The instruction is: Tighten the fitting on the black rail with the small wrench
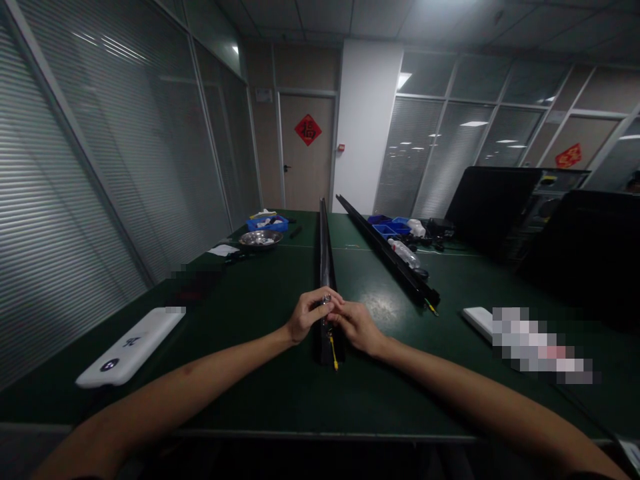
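Observation:
A long black channel-shaped rail point(326, 257) lies on the green table and points away from me. My left hand point(306, 316) reaches over its near part with bent fingers. From the other side, my right hand point(359, 327) closes in, fingertips pressed together and touching those of the left. Between the fingertips shows a small shiny metal part point(327, 299), too small to name; both hands seem to pinch at it. A short yellow cable point(334, 353) hangs out of the rail's near end. What sits in the channel beneath my fingers is hidden.
A second black rail point(387, 250) lies slanted to the right. Farther back are a metal bowl point(261, 239), a blue tray point(267, 223), blue bins point(393, 228) and a plastic bottle point(404, 254). White cases point(133, 347) flank me; dark monitors point(493, 210) stand right.

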Available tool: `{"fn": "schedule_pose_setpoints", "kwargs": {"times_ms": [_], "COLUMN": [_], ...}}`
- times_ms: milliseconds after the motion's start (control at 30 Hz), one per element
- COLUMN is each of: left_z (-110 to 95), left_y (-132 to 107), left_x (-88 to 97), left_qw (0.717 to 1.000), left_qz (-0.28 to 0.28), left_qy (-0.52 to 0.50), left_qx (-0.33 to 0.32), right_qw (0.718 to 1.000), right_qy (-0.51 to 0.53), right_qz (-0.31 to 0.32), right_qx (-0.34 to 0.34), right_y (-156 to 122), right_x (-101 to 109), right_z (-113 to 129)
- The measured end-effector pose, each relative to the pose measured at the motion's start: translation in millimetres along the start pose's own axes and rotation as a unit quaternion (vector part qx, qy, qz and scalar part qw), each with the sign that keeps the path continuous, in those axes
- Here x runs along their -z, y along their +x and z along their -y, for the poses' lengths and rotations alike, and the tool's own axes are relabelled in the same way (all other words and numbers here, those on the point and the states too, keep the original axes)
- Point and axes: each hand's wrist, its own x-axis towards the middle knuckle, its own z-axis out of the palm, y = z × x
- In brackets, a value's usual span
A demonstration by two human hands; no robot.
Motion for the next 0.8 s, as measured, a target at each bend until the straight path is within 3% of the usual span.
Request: {"fn": "schedule_pose_setpoints", "kwargs": {"times_ms": [233,533,800], "left_z": [-2,0,3], "left_y": [0,0,1], "left_x": [-3.9,-5.2,-6.8], "left_qw": [1.000,0.998,0.989], "left_qz": [-0.005,-0.017,-0.041], "left_qy": [-0.009,-0.019,-0.105], "left_qx": [0.000,0.059,0.091], "right_qw": [1.000,0.998,0.998], "right_qy": [0.002,0.011,-0.013], "right_qz": [-0.012,-0.020,-0.021], "right_qx": [-0.020,-0.054,-0.053], "right_y": [-1,-1,-1], "right_x": [0,2,3], "right_z": [9,19,18]}}
